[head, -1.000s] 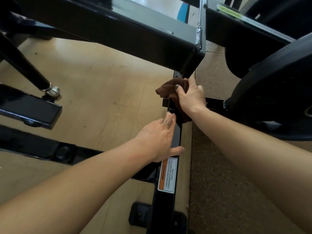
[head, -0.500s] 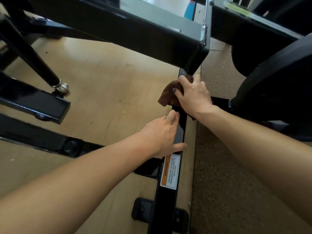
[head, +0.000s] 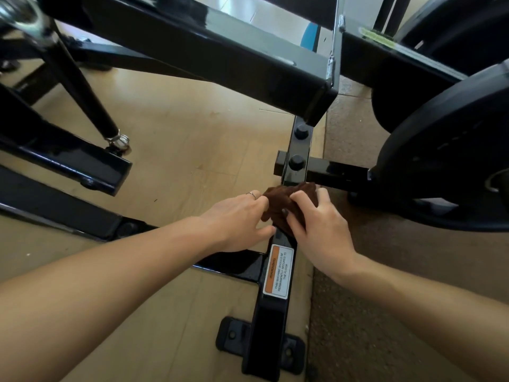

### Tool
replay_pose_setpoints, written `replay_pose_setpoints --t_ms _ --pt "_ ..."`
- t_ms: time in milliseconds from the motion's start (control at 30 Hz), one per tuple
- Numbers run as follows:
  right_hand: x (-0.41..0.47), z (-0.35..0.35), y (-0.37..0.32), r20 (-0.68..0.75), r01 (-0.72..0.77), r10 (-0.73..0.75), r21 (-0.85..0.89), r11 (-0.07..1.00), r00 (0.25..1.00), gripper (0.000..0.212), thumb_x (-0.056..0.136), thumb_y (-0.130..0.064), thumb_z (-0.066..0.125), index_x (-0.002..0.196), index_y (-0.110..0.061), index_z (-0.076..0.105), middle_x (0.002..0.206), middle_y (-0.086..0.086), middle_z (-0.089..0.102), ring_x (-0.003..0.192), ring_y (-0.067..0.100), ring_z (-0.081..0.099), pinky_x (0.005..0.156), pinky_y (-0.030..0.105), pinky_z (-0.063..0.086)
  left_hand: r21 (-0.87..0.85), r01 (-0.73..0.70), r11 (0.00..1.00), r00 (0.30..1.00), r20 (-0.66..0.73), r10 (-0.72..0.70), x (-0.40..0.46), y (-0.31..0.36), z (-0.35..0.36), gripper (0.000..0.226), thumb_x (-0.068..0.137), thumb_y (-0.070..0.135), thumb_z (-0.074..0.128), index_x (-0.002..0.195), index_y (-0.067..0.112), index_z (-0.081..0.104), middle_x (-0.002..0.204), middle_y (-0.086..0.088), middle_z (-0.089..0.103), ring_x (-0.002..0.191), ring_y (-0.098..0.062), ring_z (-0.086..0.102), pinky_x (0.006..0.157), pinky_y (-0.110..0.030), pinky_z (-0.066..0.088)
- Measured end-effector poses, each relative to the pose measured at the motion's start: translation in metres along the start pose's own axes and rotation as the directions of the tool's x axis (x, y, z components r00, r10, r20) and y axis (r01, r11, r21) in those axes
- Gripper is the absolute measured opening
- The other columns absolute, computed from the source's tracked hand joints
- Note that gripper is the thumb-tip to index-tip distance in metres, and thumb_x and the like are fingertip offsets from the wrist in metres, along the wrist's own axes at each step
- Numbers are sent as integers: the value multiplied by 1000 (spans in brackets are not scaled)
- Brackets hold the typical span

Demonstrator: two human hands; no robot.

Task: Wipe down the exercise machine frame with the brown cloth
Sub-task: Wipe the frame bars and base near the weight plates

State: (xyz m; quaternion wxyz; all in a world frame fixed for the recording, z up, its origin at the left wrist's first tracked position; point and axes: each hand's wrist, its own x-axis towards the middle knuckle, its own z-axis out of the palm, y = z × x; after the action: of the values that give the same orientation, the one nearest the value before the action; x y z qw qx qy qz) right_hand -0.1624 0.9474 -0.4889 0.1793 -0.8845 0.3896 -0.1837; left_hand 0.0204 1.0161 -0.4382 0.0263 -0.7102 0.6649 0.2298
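Note:
The black floor rail of the exercise machine frame [head: 275,307] runs from the bottom centre up the middle of the view. A bunched brown cloth [head: 279,201] lies on top of this rail, just above a white and orange warning sticker [head: 278,272]. My right hand [head: 319,224] grips the cloth and presses it onto the rail. My left hand [head: 237,219], with a ring on one finger, rests against the rail's left side, and its fingertips touch the cloth's left edge.
A thick black beam [head: 209,48] crosses overhead, close above the rail's far end. A large black weight plate [head: 446,161] stands at the right on a cross bar [head: 336,170]. More black bars [head: 66,161] lie at the left over the wooden floor [head: 192,139]. Brown carpet [head: 358,326] borders the rail's right side.
My right hand has drawn the cloth along the rail towards me, uncovering the bolted joint farther up. The cloth now meets my left hand's fingertips, which stayed on the rail.

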Motion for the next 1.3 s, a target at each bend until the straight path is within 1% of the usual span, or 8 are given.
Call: replay_pose_setpoints --t_ms 167,367,567,733,800,900,1133,1300 --pt "30 1 15 2 10 -9 -44 999 1000 30 103 -40 53 130 -28 47 123 8 46 103 23 56 79 40 56 -95 52 994 997 -52 -57 10 5 5 34 100 49 52 120 21 47 120 0 53 100 -17 57 86 -38 53" --pt "74 9 26 -10 -64 63 -119 991 998 34 107 -41 48 136 -24 46 130 15 44 112 32 52 75 38 45 -250 108 962 990 -59 -126 14 3 12 48 102 47 50 142 22 40 145 -4 48 127 -24 54 103 -47 48" --pt "24 5 9 29 11 -9 -77 997 1000 29 104 -39 50 130 -27 46 122 9 45 105 24 52 75 36 48 -461 180 869 962 -103 -254 7 -8 11 58 106 46 42 155 22 23 156 -13 36 140 -29 43 116 -52 35" --pt "-48 -2 -17 125 73 -68 -40 997 990 31 102 -42 48 129 -27 46 117 5 43 100 19 51 72 33 55 -451 58 891 990 -91 -110 -9 0 19 50 108 49 32 156 39 22 154 -1 32 136 -23 42 116 -44 35" --pt "-68 -2 -25 157 57 -48 -57 997 986 34 102 -42 49 132 -26 46 118 7 44 100 20 52 72 36 58 -439 40 897 995 -62 -74 -16 3 26 47 109 46 31 156 39 26 153 1 34 137 -19 42 113 -37 35" --pt "-93 -4 -37 180 69 -60 -45 997 982 35 101 -41 49 132 -26 47 120 8 47 100 19 53 72 34 59 -423 51 905 998 -1 -56 -25 7 33 46 110 46 30 154 36 32 152 2 37 133 -18 44 113 -38 38" --pt "-147 -10 -48 304 273 -255 -17 962 918 41 94 -39 63 130 -24 52 113 7 51 87 18 55 61 30 57 -245 -54 968 998 -26 50 -39 9 39 44 109 40 37 152 32 35 152 8 38 129 -16 48 102 -33 43" --pt "-131 -25 -33 358 351 -366 107 930 859 39 102 -51 45 136 -32 45 125 2 46 100 14 52 77 28 56 -232 -14 973 998 -60 0 -37 3 34 46 109 36 38 154 30 32 156 5 37 133 -17 47 102 -33 41"
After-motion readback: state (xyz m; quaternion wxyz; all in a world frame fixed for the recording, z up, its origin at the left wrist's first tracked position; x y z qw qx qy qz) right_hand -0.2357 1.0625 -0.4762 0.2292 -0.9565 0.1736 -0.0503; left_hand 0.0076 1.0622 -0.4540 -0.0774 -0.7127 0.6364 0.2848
